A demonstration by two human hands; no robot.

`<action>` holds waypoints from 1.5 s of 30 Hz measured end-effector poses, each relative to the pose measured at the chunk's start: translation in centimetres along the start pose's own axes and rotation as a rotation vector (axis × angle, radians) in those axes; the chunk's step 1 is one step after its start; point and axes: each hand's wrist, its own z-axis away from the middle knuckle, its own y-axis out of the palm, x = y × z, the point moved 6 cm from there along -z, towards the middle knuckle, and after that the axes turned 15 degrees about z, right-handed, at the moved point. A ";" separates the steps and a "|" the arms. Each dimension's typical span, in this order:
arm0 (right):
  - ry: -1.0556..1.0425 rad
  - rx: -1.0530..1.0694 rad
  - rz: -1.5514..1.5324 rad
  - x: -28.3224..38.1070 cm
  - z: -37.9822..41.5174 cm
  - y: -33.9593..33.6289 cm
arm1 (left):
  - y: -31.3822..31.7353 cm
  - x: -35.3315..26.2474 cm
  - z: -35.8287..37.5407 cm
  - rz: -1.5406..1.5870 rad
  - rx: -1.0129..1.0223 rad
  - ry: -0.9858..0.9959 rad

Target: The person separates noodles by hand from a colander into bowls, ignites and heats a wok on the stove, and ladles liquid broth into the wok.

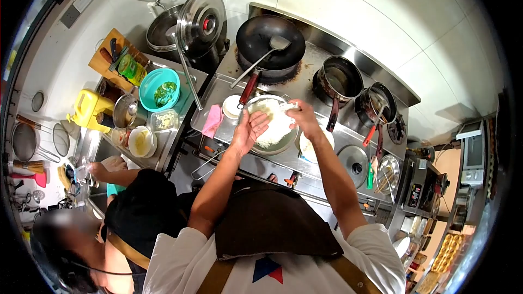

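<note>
Hands (307,121) over bowl (284,145), left (251,130) uncurled

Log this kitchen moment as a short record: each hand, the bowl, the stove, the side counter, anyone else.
Left hand: open, palm up, at the bowl's left side
Right hand: fingers bent over the bowl's right side; grip unclear
Bowl: holds a white food, kind unclear
Stove: black wok with a spatula resting in it; two smaller pans to its right
Side counter: turquoise bowl containing greens
Other person: one hand near the sink
</note>
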 end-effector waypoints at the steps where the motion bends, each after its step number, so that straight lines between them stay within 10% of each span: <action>1: -0.019 -0.006 -0.017 0.2 0.4 -0.8 | -0.8 -0.1 -0.3 -0.023 -0.032 0.021; 14: -0.014 -0.038 0.174 1.6 9.0 -11.1 | -3.8 1.6 -0.9 -0.207 -0.197 0.037; 30: 0.302 -0.370 0.314 -23.0 4.9 -11.8 | -2.7 1.9 1.1 -0.315 -0.246 0.069; 45: 0.152 -0.428 0.429 -21.7 4.6 -14.6 | -2.4 2.0 2.0 -0.333 -0.261 0.104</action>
